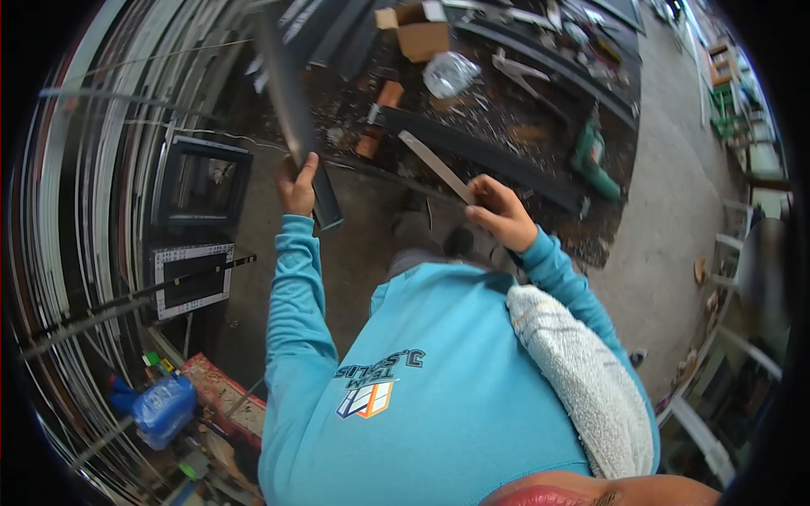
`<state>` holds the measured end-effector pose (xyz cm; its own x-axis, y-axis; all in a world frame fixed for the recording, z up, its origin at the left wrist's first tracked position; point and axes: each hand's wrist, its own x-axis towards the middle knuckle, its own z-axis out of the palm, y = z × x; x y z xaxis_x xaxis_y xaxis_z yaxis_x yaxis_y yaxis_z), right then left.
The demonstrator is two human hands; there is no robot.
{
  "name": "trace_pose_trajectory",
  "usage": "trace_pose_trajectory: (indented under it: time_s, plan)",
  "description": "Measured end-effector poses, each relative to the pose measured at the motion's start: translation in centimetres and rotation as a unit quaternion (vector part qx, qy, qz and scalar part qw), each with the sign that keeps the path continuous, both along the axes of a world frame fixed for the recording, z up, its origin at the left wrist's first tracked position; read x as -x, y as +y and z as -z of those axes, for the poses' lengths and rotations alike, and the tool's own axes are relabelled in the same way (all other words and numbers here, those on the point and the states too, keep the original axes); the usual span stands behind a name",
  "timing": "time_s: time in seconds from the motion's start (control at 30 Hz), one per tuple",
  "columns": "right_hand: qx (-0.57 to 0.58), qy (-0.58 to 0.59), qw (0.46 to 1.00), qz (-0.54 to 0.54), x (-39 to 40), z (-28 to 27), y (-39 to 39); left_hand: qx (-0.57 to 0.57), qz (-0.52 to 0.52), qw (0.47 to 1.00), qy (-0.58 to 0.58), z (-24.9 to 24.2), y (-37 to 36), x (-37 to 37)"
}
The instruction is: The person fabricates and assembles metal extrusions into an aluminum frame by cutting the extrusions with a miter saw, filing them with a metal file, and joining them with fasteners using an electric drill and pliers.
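Note:
My left hand (297, 187) is closed round a long dark grey metal profile (295, 118), which stands tilted at the table's near edge with its lower end just below my fingers. The profile's far end is blurred. In my right hand (504, 212) is a thin, flat, light-coloured strip (434, 164), pinched at its near end and pointing up and left over the table. Under that strip lies another dark profile (489, 156), with orange-brown blocks (380, 118) near its left end. A green power drill (595, 156) lies to the right of my right hand.
The dark worktable (527, 110) also carries a cardboard box (419, 38), a clear plastic bag (451, 74) and metal lengths. Racked profiles (93, 169) line the left side, near two small frames (202, 181). A blue container (163, 409) stands low at left.

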<state>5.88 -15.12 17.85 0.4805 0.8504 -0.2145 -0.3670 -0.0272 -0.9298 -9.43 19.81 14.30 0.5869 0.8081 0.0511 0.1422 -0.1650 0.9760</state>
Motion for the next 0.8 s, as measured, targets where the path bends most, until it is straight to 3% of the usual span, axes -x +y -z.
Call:
trace_pose_trajectory:
  time_s: [0.1,0.17,0.23,0.33,0.4,0.5,0.63,0.8]
  plan:
    - [0.027,-0.004,1.0,0.016,-1.0,0.3,0.6,-0.107,-0.008,0.982,0.156,2.3,5.1,-0.3]
    - [0.048,-0.005,0.998,0.031,-1.5,1.9,0.3,-0.25,0.012,0.939,0.238,5.4,8.7,-1.2]
    - [0.072,-0.01,0.996,0.057,-1.7,3.5,0.2,-0.291,0.029,0.913,0.286,7.9,11.5,-2.7]
    - [0.138,0.014,0.986,0.091,-1.8,4.2,0.3,-0.267,0.046,0.918,0.288,10.8,15.0,-5.8]
    - [0.169,0.017,0.978,0.121,-1.6,4.8,0.9,-0.24,0.039,0.918,0.313,11.6,16.7,-8.9]
    - [0.207,-0.007,0.964,0.166,-0.9,4.9,1.9,-0.336,0.076,0.86,0.377,9.5,19.1,-14.3]
    - [0.254,-0.093,0.931,0.244,-1.1,7.6,1.5,-0.3,0.114,0.927,0.195,8.5,24.5,-25.8]
    - [0.38,-0.349,0.821,0.244,-7.9,7.2,4.3,-0.331,0.067,0.899,0.279,8.2,28.6,-34.7]
